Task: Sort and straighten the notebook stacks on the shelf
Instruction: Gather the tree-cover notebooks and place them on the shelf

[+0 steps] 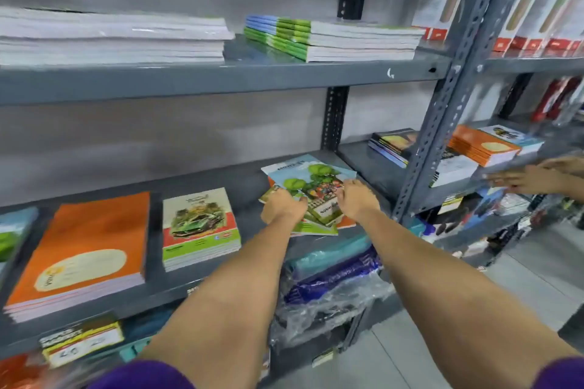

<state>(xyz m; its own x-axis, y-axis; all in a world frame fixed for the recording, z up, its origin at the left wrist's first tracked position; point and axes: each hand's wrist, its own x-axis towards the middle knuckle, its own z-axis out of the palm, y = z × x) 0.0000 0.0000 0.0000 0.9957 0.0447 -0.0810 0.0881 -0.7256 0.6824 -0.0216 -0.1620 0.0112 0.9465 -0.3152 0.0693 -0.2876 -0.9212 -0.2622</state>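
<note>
A messy, fanned pile of tree-picture notebooks (311, 178) lies at the right end of the grey middle shelf (202, 286). My left hand (282, 207) grips the pile's left front edge. My right hand (357, 203) rests on its right side, fingers curled over the covers. Left of the pile stands a neat stack with a green car cover (199, 226). Further left lies a thick orange notebook stack (85, 254). A green-and-blue cover (14, 230) shows at the far left edge.
The upper shelf holds a white stack (110, 38) and a green-spined stack (328, 39). The slotted upright post (442, 110) stands just right of my hands. Beyond it, another person's hands (537, 177) reach near orange notebooks (480, 144). Plastic-wrapped packs (335, 281) sit below.
</note>
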